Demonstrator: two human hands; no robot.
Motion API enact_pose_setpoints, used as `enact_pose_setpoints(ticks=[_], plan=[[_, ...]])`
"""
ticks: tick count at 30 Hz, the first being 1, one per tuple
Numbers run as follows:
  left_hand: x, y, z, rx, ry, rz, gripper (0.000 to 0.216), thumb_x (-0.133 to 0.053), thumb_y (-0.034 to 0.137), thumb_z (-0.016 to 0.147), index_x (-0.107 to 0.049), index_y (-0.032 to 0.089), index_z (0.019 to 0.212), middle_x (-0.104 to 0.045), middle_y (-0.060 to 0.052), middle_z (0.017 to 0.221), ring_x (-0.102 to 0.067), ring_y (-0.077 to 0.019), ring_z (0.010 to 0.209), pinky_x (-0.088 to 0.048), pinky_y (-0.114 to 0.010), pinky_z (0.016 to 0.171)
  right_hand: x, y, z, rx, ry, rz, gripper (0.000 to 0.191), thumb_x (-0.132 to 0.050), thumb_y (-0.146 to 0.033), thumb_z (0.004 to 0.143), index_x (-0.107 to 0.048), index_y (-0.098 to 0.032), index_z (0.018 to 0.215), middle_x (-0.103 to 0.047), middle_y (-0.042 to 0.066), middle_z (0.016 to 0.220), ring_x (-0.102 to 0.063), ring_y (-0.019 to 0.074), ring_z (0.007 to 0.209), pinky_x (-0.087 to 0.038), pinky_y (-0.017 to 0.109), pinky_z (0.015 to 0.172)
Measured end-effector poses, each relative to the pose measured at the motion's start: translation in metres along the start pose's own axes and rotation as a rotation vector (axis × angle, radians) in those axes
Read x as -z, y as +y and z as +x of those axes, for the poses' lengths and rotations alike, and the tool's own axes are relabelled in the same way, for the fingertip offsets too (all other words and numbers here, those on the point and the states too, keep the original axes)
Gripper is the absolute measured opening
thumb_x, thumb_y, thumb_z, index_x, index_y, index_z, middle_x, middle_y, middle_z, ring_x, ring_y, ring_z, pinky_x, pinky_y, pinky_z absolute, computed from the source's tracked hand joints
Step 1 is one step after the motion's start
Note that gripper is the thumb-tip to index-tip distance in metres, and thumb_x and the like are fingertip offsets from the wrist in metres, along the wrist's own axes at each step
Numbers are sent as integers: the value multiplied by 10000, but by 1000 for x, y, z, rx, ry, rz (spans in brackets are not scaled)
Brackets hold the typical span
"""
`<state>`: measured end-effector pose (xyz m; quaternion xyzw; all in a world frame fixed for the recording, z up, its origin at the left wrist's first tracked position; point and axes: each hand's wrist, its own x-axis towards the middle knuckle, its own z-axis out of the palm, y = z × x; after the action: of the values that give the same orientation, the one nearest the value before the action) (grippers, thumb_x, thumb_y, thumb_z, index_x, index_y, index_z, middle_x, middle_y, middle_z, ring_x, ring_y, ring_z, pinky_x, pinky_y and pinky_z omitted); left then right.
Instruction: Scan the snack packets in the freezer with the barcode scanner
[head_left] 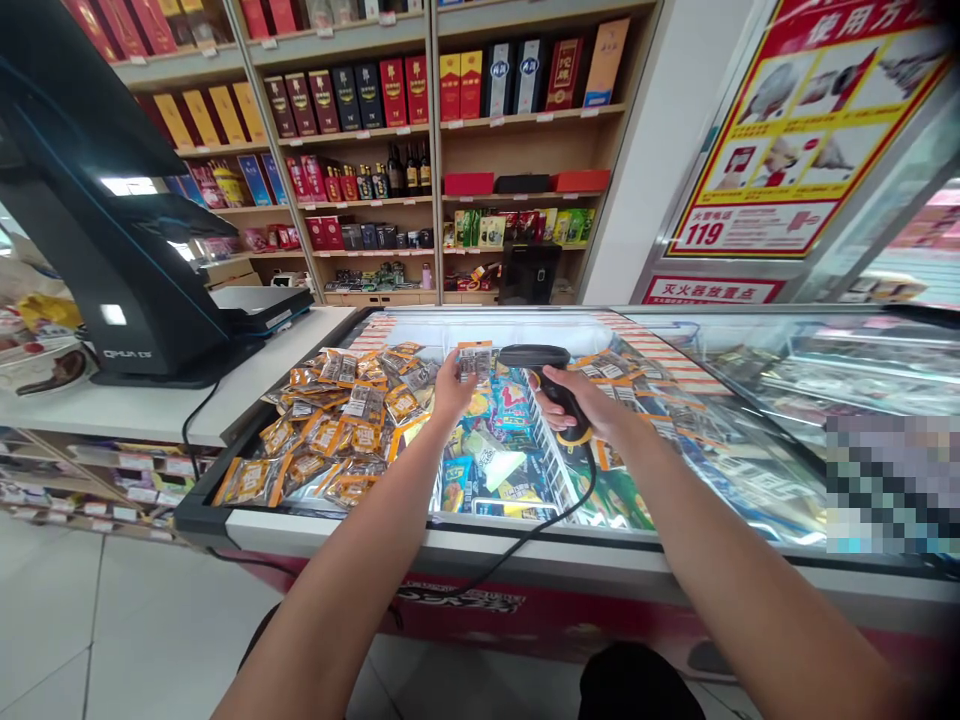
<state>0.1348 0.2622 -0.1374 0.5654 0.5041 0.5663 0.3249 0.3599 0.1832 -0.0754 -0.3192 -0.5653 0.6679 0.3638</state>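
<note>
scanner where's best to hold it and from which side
Grip the scanner by its handle, under the wide head, from the right, as the right hand does. The head is left facing the packet; the cable trails from the base.

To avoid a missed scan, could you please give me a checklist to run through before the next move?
1. Grip on packet by left hand: ok, pinched in the fingers.
2. Grip on scanner by right hand: ok.
3. Head of scanner close beside packet: ok.
4. Printed side of packet turned toward scanner: cannot tell.
5. Slack in cable over freezer rim: ok.
6. Screen of terminal readable: cannot tell; it faces away.
</note>
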Motion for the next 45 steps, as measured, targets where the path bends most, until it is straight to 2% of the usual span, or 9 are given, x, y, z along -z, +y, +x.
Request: enact_pose_setpoints(ticks=[16, 19, 21, 24, 29, 33, 38, 41, 45], plan=[[-4, -11, 3, 27, -29, -15, 680, -654, 99, 885, -504, 138, 1547, -737, -156, 1223, -745, -208, 963, -580, -315, 882, 2, 5, 3, 12, -38, 108, 445, -751, -622, 906, -590, -208, 923, -448, -78, 529, -248, 57, 378, -280, 232, 427], [-3, -2, -4, 5, -70, 176, 778, -671, 179, 899, -387, 147, 1623, -654, -207, 1419, -666, -302, 1272, -531, -394, 1055, 9, 5, 3, 21, -20, 149, 437, -754, -616, 907, -591, -212, 938, -448, -78, 531, -257, 59, 377, -297, 226, 422], [-1, 10, -13, -17, -37, 431, 890, -732, 266, 873, -318, 120, 1647, -470, -255, 1613, -417, -386, 1537, -394, -469, 1216, 16, 3, 3, 50, 18, 205, 434, -766, -612, 898, -592, -218, 950, -433, -83, 529, -265, 59, 374, -307, 219, 417], [6, 30, -27, -26, 5, 773, 833, -718, 378, 883, -386, 98, 1593, -288, -273, 1705, -251, -437, 1603, -286, -524, 1272, 27, -4, -1, 127, 93, 300, 434, -804, -587, 867, -603, -213, 957, -423, -90, 539, -273, 51, 375, -344, 212, 418], [9, 43, -42, -169, -386, 941, 438, -493, 439, 1005, -628, 202, 1347, -589, -174, 1468, -542, -368, 1372, -457, -550, 1127, 38, -15, -10, 251, 176, 439, 411, -831, -534, 853, -601, -206, 943, -414, -97, 541, -303, 43, 377, -388, 196, 424], [-11, 43, -51, -335, -588, 996, 519, -450, 449, 1019, -577, 203, 1458, -492, -142, 1612, -453, -368, 1474, -385, -577, 1206, 41, -17, -13, 282, 191, 506, 384, -828, -500, 864, -594, -205, 938, -418, -97, 534, -325, 43, 373, -404, 188, 419], [-39, 49, -62, -468, -840, 973, 651, -352, 444, 1056, -326, 227, 1669, -236, -66, 1787, -215, -332, 1633, -177, -565, 1328, 43, -13, -10, 268, 180, 513, 359, -806, -499, 888, -586, -221, 942, -437, -92, 540, -331, 55, 364, -413, 204, 404], [-30, 61, -62, -434, -687, 1014, 665, -386, 406, 1043, -327, 198, 1671, -191, -126, 1791, -240, -341, 1624, -243, -544, 1302, 46, -12, -9, 271, 178, 504, 369, -813, -498, 878, -583, -217, 949, -427, -94, 544, -319, 53, 366, -418, 207, 405], [17, 73, -52, -142, -191, 1169, 490, -510, 374, 976, -649, 159, 1394, -511, -236, 1560, -455, -426, 1445, -419, -572, 1129, 46, -13, -9, 265, 195, 470, 378, -795, -526, 881, -573, -228, 952, -397, -98, 538, -304, 58, 364, -408, 223, 405]])
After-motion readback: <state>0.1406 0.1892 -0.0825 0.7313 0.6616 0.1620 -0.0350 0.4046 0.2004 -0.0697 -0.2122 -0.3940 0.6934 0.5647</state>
